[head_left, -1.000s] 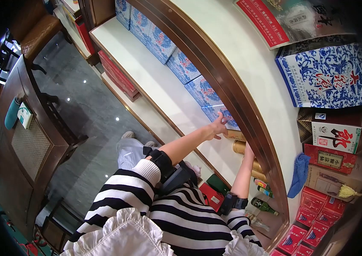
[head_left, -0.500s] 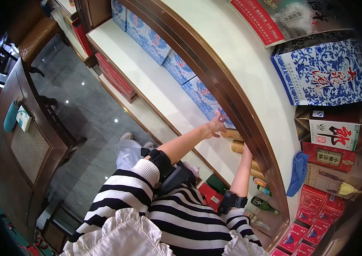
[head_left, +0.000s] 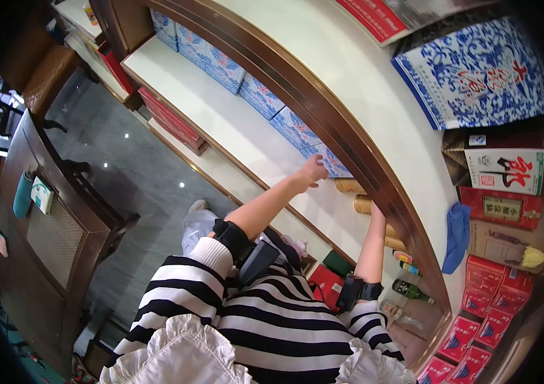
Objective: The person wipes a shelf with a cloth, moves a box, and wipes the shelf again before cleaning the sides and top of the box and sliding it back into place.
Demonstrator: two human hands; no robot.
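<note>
My left hand [head_left: 312, 173] reaches into the lower white shelf, fingers apart and holding nothing. Its fingertips are beside the last blue-and-white patterned box [head_left: 328, 163] in a row of such boxes. My right forearm [head_left: 370, 253] goes in under the brown upper shelf edge, which hides the fingers of my right hand. Gold cylindrical canisters [head_left: 363, 204] lie on both sides of that wrist, partly covered by the edge.
On the upper shelf are a blue floral bag [head_left: 477, 73], a blue cloth [head_left: 457, 237] and several red boxes [head_left: 491, 329]. A green bottle [head_left: 411, 291] lies near my right elbow. Behind me on the left stands a dark wooden table [head_left: 19, 256].
My left hand has drawn back a little from the blue boxes, toward the front of the shelf. My right arm stays under the upper shelf. The camera view has shifted slightly.
</note>
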